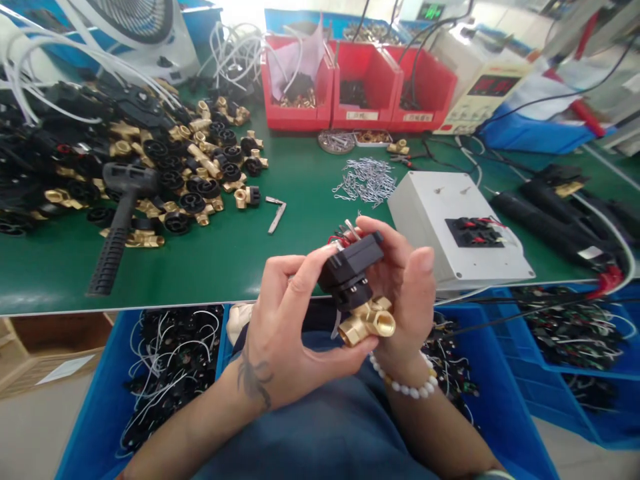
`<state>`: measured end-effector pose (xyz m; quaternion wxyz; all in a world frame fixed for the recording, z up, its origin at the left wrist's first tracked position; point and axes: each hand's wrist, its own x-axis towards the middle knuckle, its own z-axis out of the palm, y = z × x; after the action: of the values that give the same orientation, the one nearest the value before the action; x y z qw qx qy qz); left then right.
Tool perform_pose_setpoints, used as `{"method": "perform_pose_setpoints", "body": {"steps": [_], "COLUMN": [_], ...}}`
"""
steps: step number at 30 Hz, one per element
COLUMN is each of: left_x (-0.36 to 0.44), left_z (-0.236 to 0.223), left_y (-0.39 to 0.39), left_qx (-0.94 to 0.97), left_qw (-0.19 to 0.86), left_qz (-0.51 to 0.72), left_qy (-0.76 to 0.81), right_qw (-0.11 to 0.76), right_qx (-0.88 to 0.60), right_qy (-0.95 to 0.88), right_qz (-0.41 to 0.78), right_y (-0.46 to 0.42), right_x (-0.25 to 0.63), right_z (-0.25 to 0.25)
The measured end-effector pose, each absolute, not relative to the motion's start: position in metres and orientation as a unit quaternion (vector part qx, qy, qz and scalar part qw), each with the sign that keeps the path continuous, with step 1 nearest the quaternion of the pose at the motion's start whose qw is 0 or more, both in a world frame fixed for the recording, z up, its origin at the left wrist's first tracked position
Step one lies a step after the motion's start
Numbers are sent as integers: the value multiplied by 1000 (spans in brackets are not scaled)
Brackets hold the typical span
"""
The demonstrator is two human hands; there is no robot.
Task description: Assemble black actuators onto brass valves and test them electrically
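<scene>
Between my two hands, in front of the table edge, is a brass valve with a black actuator head (pixel 351 270). Its brass body (pixel 369 321) points down towards me, and red wires and a metal pin show at its top. My left hand (pixel 300 313) grips it from the left, fingers on the black head and thumb under the brass. My right hand (pixel 407 293) cups it from behind on the right, thumb raised off it; its other fingers are partly hidden. Beyond lie a heap of silver clips (pixel 367 181) and a small bent metal tool (pixel 276 215).
A black mallet (pixel 123 223) rests by a pile of brass valves (pixel 205 160) on the left. Red bins (pixel 300 120) stand at the back. A grey switch box (pixel 425 220) and black power screwdrivers (pixel 540 220) are on the right. Blue crates (pixel 100 400) of wired parts sit below.
</scene>
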<state>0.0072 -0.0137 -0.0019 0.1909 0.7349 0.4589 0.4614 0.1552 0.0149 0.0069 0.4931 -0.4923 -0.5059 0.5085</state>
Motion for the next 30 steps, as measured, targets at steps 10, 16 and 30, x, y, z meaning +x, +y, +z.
{"method": "perform_pose_setpoints", "body": {"steps": [10, 16, 30], "left_x": [11, -7, -17], "left_z": [-23, -51, -52], "left_y": [-5, 13, 13], "left_qx": [694, 647, 625], "left_qw": [223, 242, 265], "left_qz": [475, 469, 493], "left_qy": [493, 551, 545], "right_qw": [563, 317, -102], "right_qx": [-497, -692, -633], "right_qy": [-455, -628, -764], "right_qz": [478, 161, 70], "right_y": [35, 99, 149], "right_x": [131, 179, 199], "right_z": [-14, -27, -11]}}
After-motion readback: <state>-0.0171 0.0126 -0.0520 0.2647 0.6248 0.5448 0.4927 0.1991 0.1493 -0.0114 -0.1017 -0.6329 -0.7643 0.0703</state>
